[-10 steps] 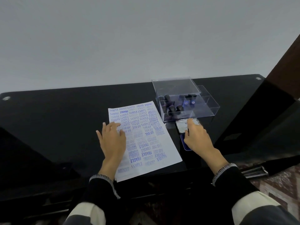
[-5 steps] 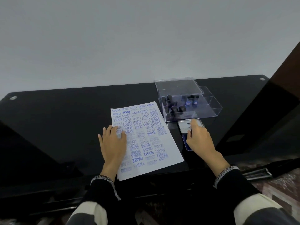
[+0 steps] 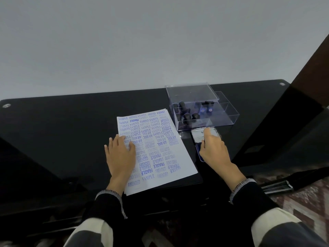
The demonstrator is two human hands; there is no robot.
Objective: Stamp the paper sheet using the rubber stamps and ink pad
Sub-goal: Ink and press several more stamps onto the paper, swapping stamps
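We see a glossy black table [image 3: 53,139] with a pale grey wall [image 3: 142,41] behind it; at the table's right end a dark brown panel [image 3: 316,72] rises, and below that end lie a patterned rug [image 3: 306,202] and a metal bar [image 3: 276,187]

The paper sheet [image 3: 156,148] carries blue stamps: SAMPLE toward 12 o'clock, AIR MAIL mid-sheet, FRAGILE and AMENDED toward 6 o'clock.

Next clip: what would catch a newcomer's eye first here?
The paper sheet, crowded with blue stamp prints, lies mid-table under the flat left hand. Right of it, the right hand rests on the ink pad, just in front of a clear box of rubber stamps.
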